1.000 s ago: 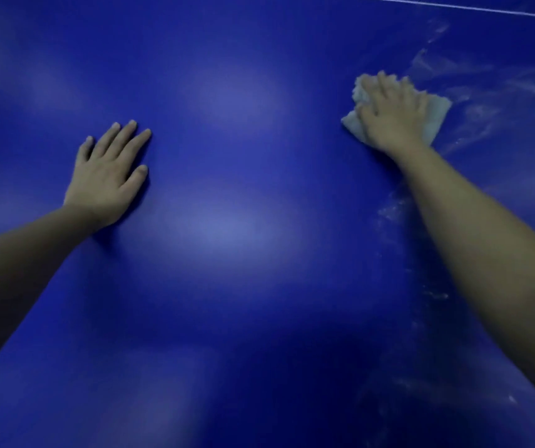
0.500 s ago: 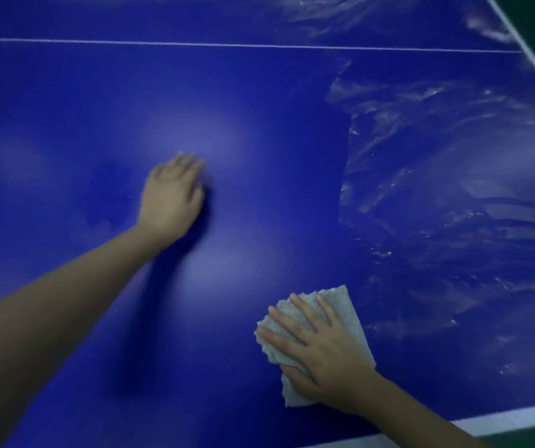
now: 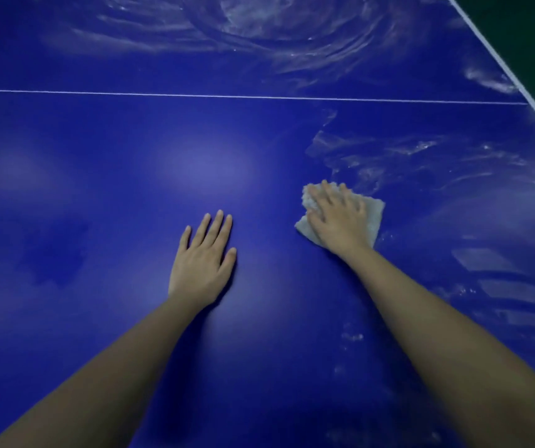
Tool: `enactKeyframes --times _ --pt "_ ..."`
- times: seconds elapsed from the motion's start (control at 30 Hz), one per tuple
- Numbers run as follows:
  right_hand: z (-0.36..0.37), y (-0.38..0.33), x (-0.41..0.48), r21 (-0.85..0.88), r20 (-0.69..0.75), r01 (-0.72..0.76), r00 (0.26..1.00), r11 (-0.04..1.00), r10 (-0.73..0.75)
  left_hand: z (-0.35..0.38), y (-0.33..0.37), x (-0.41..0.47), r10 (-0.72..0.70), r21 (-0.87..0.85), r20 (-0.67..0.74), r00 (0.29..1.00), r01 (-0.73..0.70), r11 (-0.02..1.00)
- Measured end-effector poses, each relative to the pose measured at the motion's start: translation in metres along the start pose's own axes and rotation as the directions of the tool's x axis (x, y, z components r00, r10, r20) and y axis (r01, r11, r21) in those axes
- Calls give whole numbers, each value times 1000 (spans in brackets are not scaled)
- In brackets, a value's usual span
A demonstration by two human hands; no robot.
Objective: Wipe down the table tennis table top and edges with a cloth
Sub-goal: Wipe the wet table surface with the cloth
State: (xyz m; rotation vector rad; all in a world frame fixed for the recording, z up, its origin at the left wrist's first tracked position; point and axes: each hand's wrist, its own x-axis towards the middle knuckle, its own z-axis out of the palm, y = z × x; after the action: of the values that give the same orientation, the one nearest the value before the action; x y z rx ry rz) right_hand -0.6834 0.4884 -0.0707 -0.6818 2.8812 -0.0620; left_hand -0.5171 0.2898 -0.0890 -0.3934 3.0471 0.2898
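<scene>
The right hand (image 3: 337, 218) lies flat, fingers straight, pressing the cloth (image 3: 374, 215) on the table (image 3: 98, 189). The left hand (image 3: 204, 257) rests flat and empty nearby. Wet streaks (image 3: 421, 150) lie right of the cloth; dry blue lies left, so wiping likely goes left.

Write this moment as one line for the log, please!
phase: wiping | right hand: pressing cloth flat | left hand: flat on table | wet streaks: right side
</scene>
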Motion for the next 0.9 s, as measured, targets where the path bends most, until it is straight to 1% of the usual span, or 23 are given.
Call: enactKeyframes --times 0.03,0.07,0.1,0.13,0.2,0.23,0.27,0.3,0.33,0.37,0.43,0.5,0.53,0.57,0.6,0.63,0.67,0.7,0.73,0.8,0.83,0.87,0.9 --pt "-2 3 9 14 -1 -24 1000 1000 24 -1 2 0 -23 -7 -10 1000 23 1000" --pt "-1 0 10 -14 2 8 1000 1000 -8 -2 3 0 -34 -6 -13 999 34 999" --pt "1 -5 2 -70 3 105 994 992 -105 -2 3 0 -36 2 -10 999 36 999" --pt "6 -11 -11 -115 5 253 967 961 -254 -3 3 0 -38 8 -5 999 38 999" --pt "9 -16 -35 -126 16 530 846 839 -532 -6 4 0 -43 12 0 999 43 999" --pt "7 -14 -33 -85 34 627 779 775 -626 -7 5 1 -45 12 0 999 45 999" --pt "5 -11 -20 -46 67 690 724 723 -687 -9 6 1 -43 13 2 999 43 999" --pt "2 -7 1 -34 83 720 693 693 -716 -11 7 1 -38 16 5 999 38 999" --pt "-1 -6 28 -45 96 720 693 692 -715 -13 8 2 -34 17 2 999 34 999" --pt "-5 -7 61 -67 94 691 722 719 -685 -14 8 2 -32 14 -2 999 32 999" --pt "-18 -13 132 -134 52 583 811 801 -582 -15 8 3 -34 16 0 999 34 999" --pt "-40 -9 195 -193 -19 461 881 866 -473 -14 7 4 -31 29 -2 1000 31 999" --pt "-52 3 221 -220 -86 359 919 907 -385 -13 7 4 -28 34 -1 1000 28 999" --pt "-62 21 244 -214 -149 241 950 947 -275 -12 6 4 -26 39 1 1000 25 999" --pt "-67 41 262 -182 -179 134 970 974 -167 -12 6 4 -27 42 3 1000 26 999" --pt "-67 59 276 -133 -178 50 981 990 -74 -12 6 4 -29 43 3 1000 29 999" --pt "-64 69 282 -96 -155 20 987 995 -34 -11 6 5 -31 42 1 1000 31 999" --pt "-59 70 281 -90 -144 39 988 995 -52 -11 5 5 -31 42 1 1000 31 999" --pt "-54 64 269 -82 -144 94 984 992 -105 -11 6 4 -31 41 6 1000 31 999" --pt "-38 44 217 -79 -92 262 959 962 -268 -13 7 4 -34 41 15 999 33 999" --pt "-29 36 178 -112 -41 359 930 927 -365 -14 7 5 -33 43 18 999 32 999" --pt "-21 31 131 -142 21 464 885 874 -466 -15 7 5 -31 45 21 999 30 999" --pt "-13 30 80 -150 66 574 818 805 -572 -15 7 6 -31 44 25 999 30 999"
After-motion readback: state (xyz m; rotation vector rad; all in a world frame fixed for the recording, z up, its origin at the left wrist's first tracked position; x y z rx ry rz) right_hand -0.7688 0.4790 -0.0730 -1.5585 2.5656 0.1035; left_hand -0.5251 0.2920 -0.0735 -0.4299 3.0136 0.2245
